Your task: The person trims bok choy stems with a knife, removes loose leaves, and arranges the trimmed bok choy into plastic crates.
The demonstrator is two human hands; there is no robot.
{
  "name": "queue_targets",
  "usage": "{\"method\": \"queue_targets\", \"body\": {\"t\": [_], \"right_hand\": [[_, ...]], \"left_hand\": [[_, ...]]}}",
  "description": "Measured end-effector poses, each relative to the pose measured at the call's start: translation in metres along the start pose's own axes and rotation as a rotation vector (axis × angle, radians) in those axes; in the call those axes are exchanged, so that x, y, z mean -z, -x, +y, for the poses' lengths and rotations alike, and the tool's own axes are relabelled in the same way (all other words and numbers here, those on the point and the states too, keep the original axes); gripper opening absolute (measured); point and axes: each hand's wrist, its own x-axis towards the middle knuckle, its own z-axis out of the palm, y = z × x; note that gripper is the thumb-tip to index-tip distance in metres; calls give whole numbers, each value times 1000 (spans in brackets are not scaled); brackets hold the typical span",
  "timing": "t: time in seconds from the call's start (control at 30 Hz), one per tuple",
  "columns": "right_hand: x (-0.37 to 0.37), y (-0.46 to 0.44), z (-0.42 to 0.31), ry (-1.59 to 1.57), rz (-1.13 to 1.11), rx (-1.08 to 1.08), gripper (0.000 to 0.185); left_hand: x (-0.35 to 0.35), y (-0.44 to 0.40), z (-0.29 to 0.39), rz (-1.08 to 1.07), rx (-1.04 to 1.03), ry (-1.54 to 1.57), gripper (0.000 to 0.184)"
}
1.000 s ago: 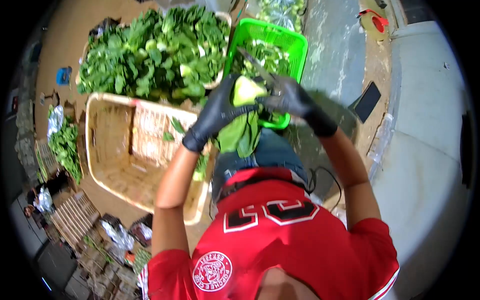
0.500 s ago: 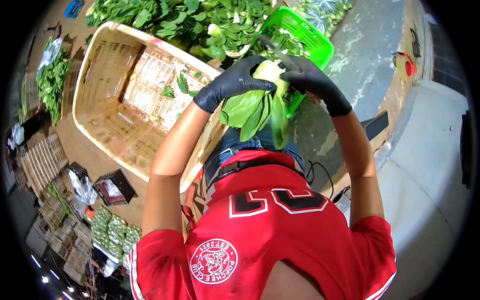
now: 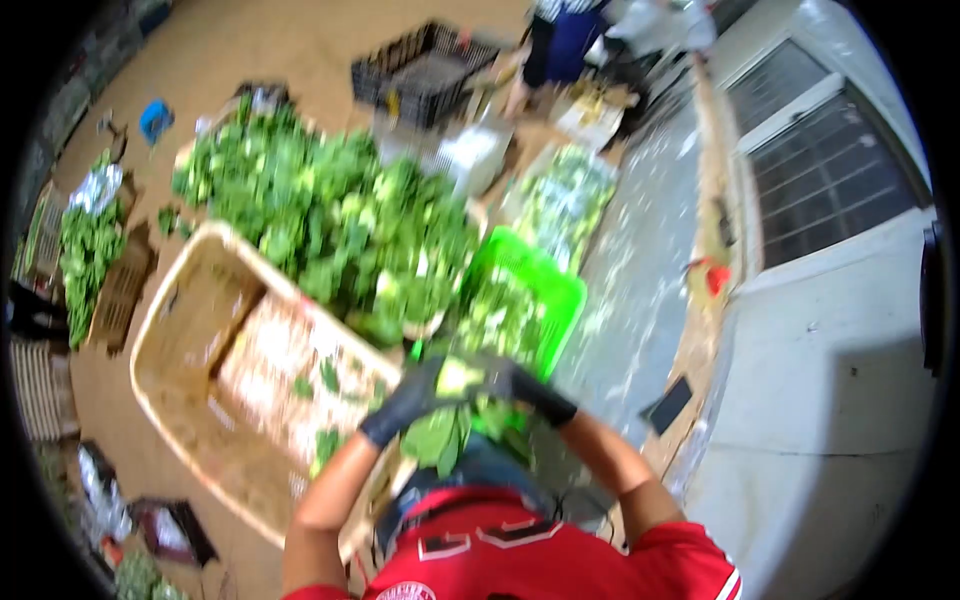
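A head of bok choy (image 3: 437, 438) hangs leaves down in front of my waist, its pale base turned up between my two black-gloved hands. My left hand (image 3: 410, 394) is closed round its left side. My right hand (image 3: 520, 384) is closed at the other side, against the base. Half a second ago a knife showed in that hand; motion blur and the dark glove hide its blade now. Just beyond my hands stands a bright green basket (image 3: 570, 305) with cut greens inside. A large beige crate (image 3: 160, 300) with a few loose leaves lies at my left.
A big heap of leafy greens (image 3: 330, 215) lies ahead. Behind it are a black crate (image 3: 385, 90) and another person (image 3: 570, 45). Bagged greens (image 3: 565, 195) sit beyond the green basket. A white wall (image 3: 790, 400) runs along the right.
My view has tilted up, showing more of the floor ahead and the other person. My hands and the bok choy appear lower in view, and the knife blade no longer shows clearly.
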Motion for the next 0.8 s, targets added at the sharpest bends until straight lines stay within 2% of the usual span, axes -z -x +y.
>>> {"method": "queue_targets", "body": {"t": [0.07, 0.1, 0.13, 0.17, 0.2, 0.23, 0.27, 0.33, 0.37, 0.4, 0.43, 0.47, 0.53, 0.57, 0.6, 0.63, 0.7, 0.73, 0.77, 0.8], "right_hand": [[38, -7, -28, -448, -94, -387, 39], [42, -6, -11, -405, -94, -331, 46], [37, -3, 16, -251, -58, -363, 49], [32, 0, 42, -99, -27, -401, 53], [48, 3, 14, -135, 190, -381, 53], [61, 6, 6, 129, 77, -626, 56], [56, 18, 24, 305, 157, -579, 56], [41, 43, 63, 318, 271, -645, 46], [47, 43, 49, 270, 205, -766, 41], [32, 61, 84, 352, 204, -714, 36], [35, 63, 67, 295, 205, -758, 35], [36, 64, 51, 269, 213, -695, 36], [12, 82, 78, 294, 209, -663, 35], [4, 89, 85, 297, 227, -640, 34], [-2, 95, 92, 305, 233, -617, 34], [-8, 99, 99, 303, 238, -604, 33], [-10, 98, 95, 231, 226, -675, 29], [-10, 91, 78, 188, 221, -750, 25], [-9, 90, 72, 96, 202, -776, 23], [-13, 90, 63, -2, 182, -812, 21]], "left_hand": [[9, 2, 6, -135, -64, 21, 64], [4, 6, -6, -100, -132, -57, 63], [9, 7, 8, -115, -142, -53, 61], [10, 6, 3, -118, -64, 97, 59], [5, 7, -9, -117, 29, 255, 58], [10, 9, -17, -45, -2, 372, 52], [10, 11, -37, 85, 12, 472, 46], [22, 23, -51, 320, 278, 954, 42], [39, 24, -72, 406, 361, 1037, 41], [62, 20, -87, 486, 432, 1123, 40], [95, 11, -86, 566, 269, 1083, 38], [137, -5, -84, 683, 202, 1086, 40], [233, -30, -76, 644, -163, 1181, 49], [274, -29, -51, 669, -228, 1075, 54], [312, -30, -61, 1045, 74, 906, 60], [327, -23, -65, 1239, -93, 574, 64], [335, 20, -65, 1376, -197, 135, 55], [341, 45, -108, 1485, -69, -6, 47], [324, 76, -134, 1551, -95, -153, 43], [306, 113, -164, 1555, 28, -278, 43]]}}
